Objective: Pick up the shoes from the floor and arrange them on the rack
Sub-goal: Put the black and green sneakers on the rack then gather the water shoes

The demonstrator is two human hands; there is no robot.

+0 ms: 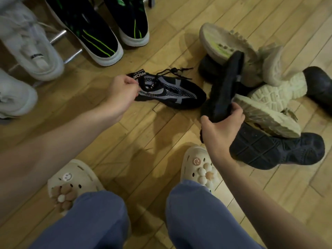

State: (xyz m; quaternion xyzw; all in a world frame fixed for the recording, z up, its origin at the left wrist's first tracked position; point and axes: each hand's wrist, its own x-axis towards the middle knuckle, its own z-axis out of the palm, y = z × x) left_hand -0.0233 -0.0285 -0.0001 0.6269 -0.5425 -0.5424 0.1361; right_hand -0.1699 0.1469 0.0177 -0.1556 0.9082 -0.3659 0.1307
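A black-and-grey sneaker [172,92] lies on the wooden floor at the centre, its toe pointing right. My left hand [120,94] pinches its heel end by the tongue strap. My right hand [221,128] grips a black shoe [226,85] turned on its side, sole edge facing me, at the near edge of a pile of shoes. The pile holds beige sneakers with soles up [228,45], [265,117], a dark navy shoe sole-up [276,150] and a black shoe [319,85]. The metal rack [59,35] stands at the upper left.
On the rack sit a pair of black sneakers with green stripes [97,36] and white sneakers [34,49]. Another white shoe [14,96] lies lower left. My feet in cream clogs [71,180], [199,166] stand on the floor [143,141] below the hands.
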